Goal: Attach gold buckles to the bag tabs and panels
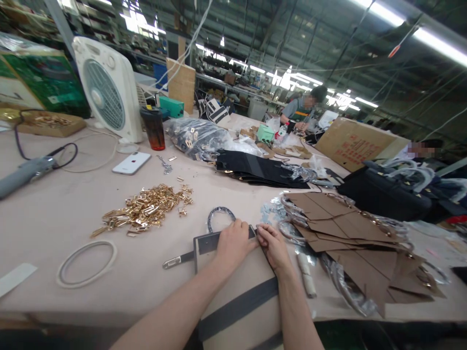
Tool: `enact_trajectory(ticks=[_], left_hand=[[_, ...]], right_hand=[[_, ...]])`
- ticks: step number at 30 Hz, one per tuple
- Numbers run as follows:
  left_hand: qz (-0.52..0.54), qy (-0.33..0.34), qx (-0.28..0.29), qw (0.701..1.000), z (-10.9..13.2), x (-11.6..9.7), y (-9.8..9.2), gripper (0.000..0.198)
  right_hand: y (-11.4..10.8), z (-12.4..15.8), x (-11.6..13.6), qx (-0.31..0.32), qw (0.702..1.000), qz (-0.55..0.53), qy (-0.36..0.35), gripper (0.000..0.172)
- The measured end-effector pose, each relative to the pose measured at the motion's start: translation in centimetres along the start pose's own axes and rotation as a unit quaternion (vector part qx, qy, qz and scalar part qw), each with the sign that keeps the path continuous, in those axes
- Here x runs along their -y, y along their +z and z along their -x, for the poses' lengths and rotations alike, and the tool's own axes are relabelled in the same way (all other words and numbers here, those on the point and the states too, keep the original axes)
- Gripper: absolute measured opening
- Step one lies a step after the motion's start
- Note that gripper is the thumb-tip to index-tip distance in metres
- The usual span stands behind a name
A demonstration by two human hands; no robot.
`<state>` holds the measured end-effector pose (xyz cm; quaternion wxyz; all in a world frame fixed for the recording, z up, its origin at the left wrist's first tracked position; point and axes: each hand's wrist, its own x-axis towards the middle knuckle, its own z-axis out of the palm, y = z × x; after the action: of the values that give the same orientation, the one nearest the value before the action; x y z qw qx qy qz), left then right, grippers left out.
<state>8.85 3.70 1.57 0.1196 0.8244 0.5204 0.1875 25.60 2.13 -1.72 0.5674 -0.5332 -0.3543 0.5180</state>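
A beige handbag piece (237, 311) with dark trim and dark bands lies in front of me, overhanging the table's front edge. From its top stands a looped handle (221, 210) in clear wrap, and a dark strap with a metal tip (172, 262) sticks out at the left. Over the top edge of the piece, my left hand (233, 243) is closed, its fingertips partly hidden. My right hand (273, 247) pinches at the top right corner; whatever is between its fingertips is too small to make out.
Left of the handbag piece are a heap of gold metal fittings (149, 209), a tape roll (62, 274) and a phone (131, 163). Brown panels with wrapped handles (365, 262) lie right. Behind are black pieces (255, 167), a fan (105, 92) and a co-worker (301, 109).
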Motion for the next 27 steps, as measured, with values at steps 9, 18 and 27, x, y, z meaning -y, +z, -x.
enact_trajectory(ticks=[9,18,27], left_hand=[[0.014,0.014,0.012,1.0,0.16,-0.06,-0.33,0.027],[0.028,0.01,0.016,0.999,-0.01,-0.19,-0.07,0.019],[0.047,0.014,0.021,0.999,-0.01,-0.23,0.04,0.014]], right_hand=[[-0.3,0.47,0.17,0.004,1.0,-0.015,-0.001,0.038],[-0.46,0.49,-0.18,0.025,0.999,0.027,-0.014,0.035],[-0.29,0.6,-0.2,0.037,0.996,0.073,-0.028,0.037]])
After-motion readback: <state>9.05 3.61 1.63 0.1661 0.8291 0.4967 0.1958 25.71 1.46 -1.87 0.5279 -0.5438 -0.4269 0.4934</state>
